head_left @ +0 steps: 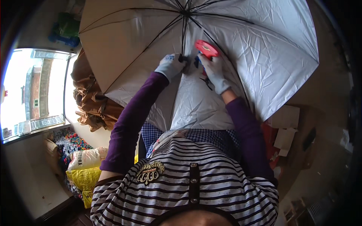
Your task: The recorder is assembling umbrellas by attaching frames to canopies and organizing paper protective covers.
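An opened umbrella with a silvery inner side lies spread across my lap, its black ribs fanning out from the hub at the top. My left hand, in a pale glove, is closed at a dark rib below the hub, by a small black piece. Just to its right, my right hand, also gloved, grips a hand tool with a rounded red head and some blue below it. A thin dark part sticks out beneath that hand. The tool's exact kind is unclear, and its grip is mostly hidden by my fingers.
Brown cloth hangs in a heap left of the umbrella, near a bright window. Below it are a white sack, a yellow bag and many small coloured pieces. Opened cardboard lies at the right.
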A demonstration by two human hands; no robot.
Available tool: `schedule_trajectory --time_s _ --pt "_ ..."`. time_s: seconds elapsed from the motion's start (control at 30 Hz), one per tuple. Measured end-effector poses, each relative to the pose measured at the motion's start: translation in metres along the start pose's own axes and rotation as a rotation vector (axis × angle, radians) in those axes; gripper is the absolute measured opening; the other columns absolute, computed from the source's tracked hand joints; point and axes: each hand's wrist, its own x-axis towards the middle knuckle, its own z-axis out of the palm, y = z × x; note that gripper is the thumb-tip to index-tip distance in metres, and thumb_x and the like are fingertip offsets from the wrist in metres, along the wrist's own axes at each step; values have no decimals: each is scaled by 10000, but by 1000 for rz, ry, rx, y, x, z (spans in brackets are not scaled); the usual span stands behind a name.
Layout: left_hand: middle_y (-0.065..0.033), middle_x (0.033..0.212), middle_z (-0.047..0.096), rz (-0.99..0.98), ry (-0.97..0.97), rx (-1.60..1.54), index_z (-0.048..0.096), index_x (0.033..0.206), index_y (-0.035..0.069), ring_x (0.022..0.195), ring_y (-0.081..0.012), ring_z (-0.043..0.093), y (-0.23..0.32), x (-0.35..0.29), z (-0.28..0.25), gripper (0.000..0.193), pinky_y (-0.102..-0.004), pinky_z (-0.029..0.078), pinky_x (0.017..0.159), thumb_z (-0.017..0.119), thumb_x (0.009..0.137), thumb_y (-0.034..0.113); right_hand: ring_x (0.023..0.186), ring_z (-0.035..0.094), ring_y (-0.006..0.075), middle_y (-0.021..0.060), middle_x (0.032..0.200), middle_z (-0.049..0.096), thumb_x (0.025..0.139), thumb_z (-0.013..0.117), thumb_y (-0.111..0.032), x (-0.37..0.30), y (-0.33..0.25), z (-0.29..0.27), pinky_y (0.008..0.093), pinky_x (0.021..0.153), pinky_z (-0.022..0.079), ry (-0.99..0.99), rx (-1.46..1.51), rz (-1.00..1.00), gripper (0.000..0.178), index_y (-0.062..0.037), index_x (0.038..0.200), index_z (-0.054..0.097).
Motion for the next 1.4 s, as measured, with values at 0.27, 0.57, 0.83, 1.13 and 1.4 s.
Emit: schedule_trajectory --time_s 0.27,0.57,0.83,1.13,1.4 --pt "-145 910 684 -50 279 -198 680 978 109 876 -326 653 4 15 9 286 -405 505 762 641 794 324 684 549 66 -15 766 631 823 675 -223 14 6 42 279 620 440 161 105 313 212 -21 887 679" --pt "-129 847 693 -98 302 -181 702 947 104 811 -289 674 10 30 0 230 -366 515 710 640 781 250 477 539 130 19 560 573 796 634 -255 6 2 56 341 479 424 86 83 507 248 -21 715 632" --pt "-121 804 697 -93 363 -320 718 940 104 750 -259 685 11 33 8 217 -343 521 673 631 766 202 619 620 149 61 714 640 803 639 -246 10 11 44 328 588 486 13 237 408 223 -26 831 646" --pt "-150 780 684 -205 303 -408 709 892 72 752 -303 670 17 27 -3 227 -383 512 705 633 780 254 937 630 127 43 1109 642 923 581 -215 34 45 -4 280 863 502 -472 636 347 318 -30 1182 576" --pt "-163 702 671 -167 326 -481 703 854 20 658 -273 666 -20 49 29 247 -373 515 638 647 768 245 1043 597 135 31 1120 651 905 595 -207 45 36 -16 281 943 457 -549 879 801 310 -35 1163 616"
